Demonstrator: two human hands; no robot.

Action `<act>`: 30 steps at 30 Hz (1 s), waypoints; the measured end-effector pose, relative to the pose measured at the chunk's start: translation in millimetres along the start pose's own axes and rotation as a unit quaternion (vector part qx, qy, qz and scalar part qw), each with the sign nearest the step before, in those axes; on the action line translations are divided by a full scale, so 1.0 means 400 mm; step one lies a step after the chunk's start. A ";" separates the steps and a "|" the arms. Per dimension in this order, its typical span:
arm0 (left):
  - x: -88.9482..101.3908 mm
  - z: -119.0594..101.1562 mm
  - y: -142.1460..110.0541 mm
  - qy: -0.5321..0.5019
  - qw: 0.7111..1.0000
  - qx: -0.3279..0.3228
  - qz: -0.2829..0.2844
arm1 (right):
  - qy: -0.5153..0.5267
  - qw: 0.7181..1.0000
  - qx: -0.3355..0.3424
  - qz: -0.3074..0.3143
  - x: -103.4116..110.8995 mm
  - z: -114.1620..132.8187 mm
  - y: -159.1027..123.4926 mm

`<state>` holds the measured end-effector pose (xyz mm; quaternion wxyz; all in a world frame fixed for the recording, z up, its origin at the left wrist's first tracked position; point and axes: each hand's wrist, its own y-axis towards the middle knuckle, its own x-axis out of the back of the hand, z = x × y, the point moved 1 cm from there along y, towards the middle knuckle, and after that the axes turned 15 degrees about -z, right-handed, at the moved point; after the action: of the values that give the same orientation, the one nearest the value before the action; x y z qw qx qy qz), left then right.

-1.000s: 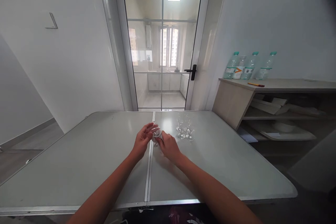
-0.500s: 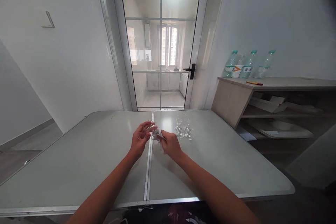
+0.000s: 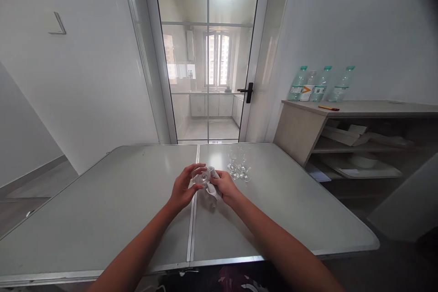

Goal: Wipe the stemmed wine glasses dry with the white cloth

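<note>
My left hand [image 3: 182, 189] is closed around a small clear stemmed glass [image 3: 200, 175], held above the middle seam of the grey folding table [image 3: 102, 210]. My right hand [image 3: 226, 187] grips a white cloth [image 3: 212, 190] and presses it against the glass. The cloth hangs down below both hands. Just to the right, several more small clear stemmed glasses [image 3: 238, 165] stand upright together on the table, close to my right hand.
A glass door with a black handle [image 3: 247, 92] stands behind the table. At the right is a wooden shelf unit [image 3: 342, 137] with three water bottles [image 3: 320, 85] and a pen on top. White walls flank the door.
The glass has turned so its round rim faces me, and the cloth has come out further and now hangs below my hands. Both hands have drawn slightly closer to me.
</note>
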<state>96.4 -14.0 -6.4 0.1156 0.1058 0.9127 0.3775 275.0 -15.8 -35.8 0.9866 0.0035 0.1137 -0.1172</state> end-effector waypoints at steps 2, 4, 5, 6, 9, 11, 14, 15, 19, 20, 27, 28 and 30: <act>-0.002 0.000 -0.001 0.013 1.000 -0.005 0.007 | 0.009 0.999 -0.006 -0.036 0.011 0.000 0.003; -0.002 0.002 0.001 0.006 1.000 -0.007 -0.007 | 0.022 0.998 -0.006 -0.062 0.017 0.005 0.005; -0.001 0.003 0.002 -0.002 1.000 -0.005 -0.018 | 0.028 0.997 -0.003 -0.066 0.018 0.008 0.006; 0.000 0.003 0.004 -0.010 1.000 -0.002 -0.027 | 0.034 0.997 -0.001 -0.066 0.016 0.010 0.005; 0.006 0.001 0.010 -0.013 0.999 0.006 -0.034 | 0.038 0.998 -0.002 -0.042 0.002 0.009 0.001; 0.010 -0.002 0.015 -0.012 0.999 0.003 -0.036 | 0.024 0.999 -0.007 -0.024 -0.005 0.003 -0.001; 0.016 -0.005 0.022 -0.012 0.999 0.002 -0.049 | -0.012 1.000 0.004 -0.023 -0.004 -0.003 -0.001; 0.017 -0.006 0.024 -0.012 0.998 0.005 -0.056 | -0.028 0.999 0.016 -0.033 -0.001 -0.001 -0.001; 0.022 -0.012 0.028 0.006 0.993 0.022 -0.116 | -0.086 0.987 0.101 -0.094 0.011 0.031 -0.015; 0.024 -0.014 0.028 0.022 0.990 0.027 -0.136 | -0.104 0.980 0.140 -0.097 0.012 0.043 -0.022; 0.028 -0.001 0.026 0.112 0.978 0.071 -0.158 | -0.296 0.903 0.311 0.018 -0.007 0.080 -0.075; 0.025 0.001 0.025 0.117 0.980 0.071 -0.143 | -0.310 0.901 0.302 0.035 -0.011 0.074 -0.080; 0.018 0.004 0.019 0.130 0.984 0.061 -0.102 | -0.321 0.903 0.280 0.064 -0.021 0.059 -0.084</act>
<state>90.8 -5.6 -2.9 0.0273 -0.0314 0.9473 0.3176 264.6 -47.5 -10.4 0.9334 0.2495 -0.2468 -0.0755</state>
